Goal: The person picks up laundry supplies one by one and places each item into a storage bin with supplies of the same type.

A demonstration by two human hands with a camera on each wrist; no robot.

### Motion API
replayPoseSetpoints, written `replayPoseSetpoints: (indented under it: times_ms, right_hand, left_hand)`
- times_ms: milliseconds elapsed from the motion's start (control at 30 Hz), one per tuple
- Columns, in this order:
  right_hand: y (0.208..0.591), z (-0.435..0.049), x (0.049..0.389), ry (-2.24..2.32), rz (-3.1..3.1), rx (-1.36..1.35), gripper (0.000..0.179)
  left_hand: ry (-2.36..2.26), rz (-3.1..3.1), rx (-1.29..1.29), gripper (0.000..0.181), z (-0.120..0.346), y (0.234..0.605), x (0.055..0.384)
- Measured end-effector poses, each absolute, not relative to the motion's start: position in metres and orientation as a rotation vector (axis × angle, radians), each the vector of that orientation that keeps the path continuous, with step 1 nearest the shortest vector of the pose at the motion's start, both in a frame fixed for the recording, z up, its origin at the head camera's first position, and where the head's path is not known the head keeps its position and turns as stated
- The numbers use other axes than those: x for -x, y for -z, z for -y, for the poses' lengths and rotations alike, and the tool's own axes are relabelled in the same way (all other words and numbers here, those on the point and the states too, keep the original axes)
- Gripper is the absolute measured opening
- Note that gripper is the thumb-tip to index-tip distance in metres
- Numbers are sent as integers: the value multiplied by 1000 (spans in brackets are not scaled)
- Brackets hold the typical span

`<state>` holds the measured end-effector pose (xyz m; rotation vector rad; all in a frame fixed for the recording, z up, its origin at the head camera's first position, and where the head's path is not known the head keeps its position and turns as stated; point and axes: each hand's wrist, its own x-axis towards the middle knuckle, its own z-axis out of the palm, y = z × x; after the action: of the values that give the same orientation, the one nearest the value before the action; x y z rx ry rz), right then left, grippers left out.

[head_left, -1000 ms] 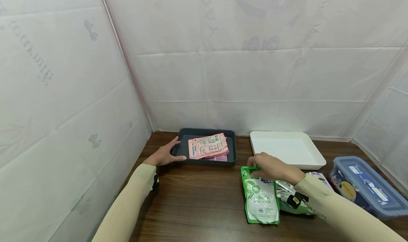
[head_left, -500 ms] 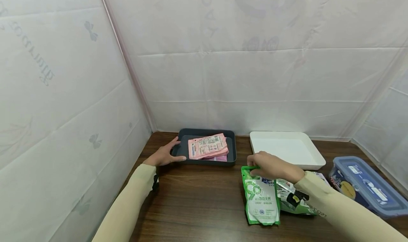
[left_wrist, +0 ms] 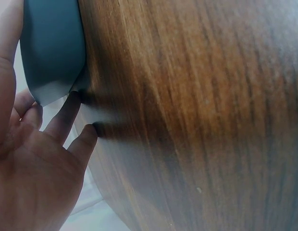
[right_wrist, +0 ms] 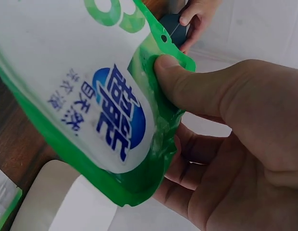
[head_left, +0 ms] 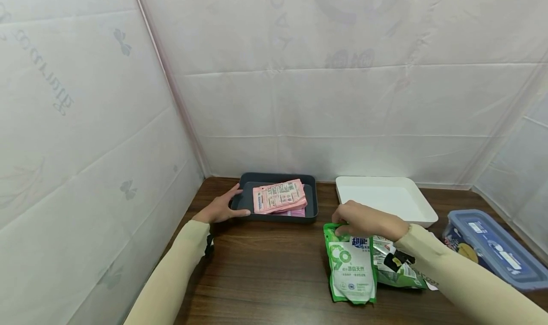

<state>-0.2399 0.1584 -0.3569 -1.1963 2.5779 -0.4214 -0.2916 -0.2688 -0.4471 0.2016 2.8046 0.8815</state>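
Observation:
My right hand (head_left: 364,220) pinches the top edge of a green and white laundry detergent pouch (head_left: 353,272), thumb on the printed front, as the right wrist view shows. The pouch hangs or leans with its lower end toward me; whether it touches the table cannot be told. At the left end of a dark grey tray (head_left: 277,218) is my left hand (head_left: 220,208), fingers spread and fairly straight. In the left wrist view its fingers (left_wrist: 67,115) touch the tray's corner and the tabletop. Pink packets (head_left: 280,196) lie stacked inside this tray.
A white tray (head_left: 385,194) stands at the back, right of the dark one. Beside the held pouch lies another green and silver bag (head_left: 400,277), partly under my right forearm. A blue lidded box (head_left: 496,249) sits far right. White sheets enclose the wooden table (head_left: 257,268).
My right wrist has shifted very slightly while the detergent pouch stays in nearly the same spot, tilted a little so its print shows more. The left hand and dark tray have not moved.

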Motion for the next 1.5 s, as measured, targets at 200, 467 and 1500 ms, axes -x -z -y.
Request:
replayPoseSetpoints:
  times_ms: [200, 467, 1500]
  right_hand:
    - [351, -155, 237, 359, -2578, 1205, 16]
    - [339, -153, 231, 282, -2585, 1280, 21]
    - [313, -146, 229, 306, -2526, 1402, 21]
  left_hand:
    - [-871, -2807, -196, 104, 269, 447, 292]
    - [-879, -2806, -209, 100, 269, 447, 291]
    - [-861, -2817, -220, 100, 269, 448, 292]
